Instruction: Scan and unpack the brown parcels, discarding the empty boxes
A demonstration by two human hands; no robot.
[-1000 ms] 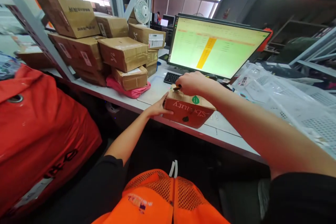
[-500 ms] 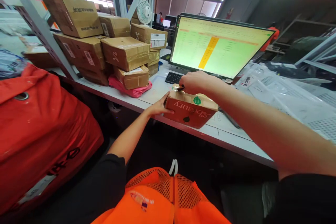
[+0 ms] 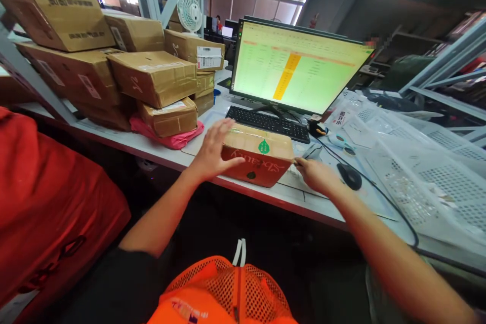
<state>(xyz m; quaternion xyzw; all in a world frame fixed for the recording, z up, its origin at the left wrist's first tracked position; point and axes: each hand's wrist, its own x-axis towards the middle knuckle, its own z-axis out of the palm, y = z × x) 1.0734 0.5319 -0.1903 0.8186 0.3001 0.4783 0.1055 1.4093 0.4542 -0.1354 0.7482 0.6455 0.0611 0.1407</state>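
Note:
A cardboard box (image 3: 254,169) stands at the front edge of the desk, with a red printed front, a taped tan top and a green leaf sticker. My left hand (image 3: 213,154) grips the box's left end, thumb along the front and fingers up by the top edge. At the box's right end, my right hand (image 3: 312,173) is closed in a pinch against the corner. Whatever sits between those fingertips is too small to make out.
Several cardboard boxes (image 3: 152,76) are stacked on the left, one on pink plastic (image 3: 178,140). A keyboard (image 3: 266,122) and monitor (image 3: 292,71) stand behind the box. To the right are a mouse (image 3: 349,176), its cable and white perforated baskets (image 3: 421,182). A red bag (image 3: 53,182) hangs left.
My right hand has moved from the top left of the box down to its right end, where it showed a small dark tool before. My left hand has shifted up the left end.

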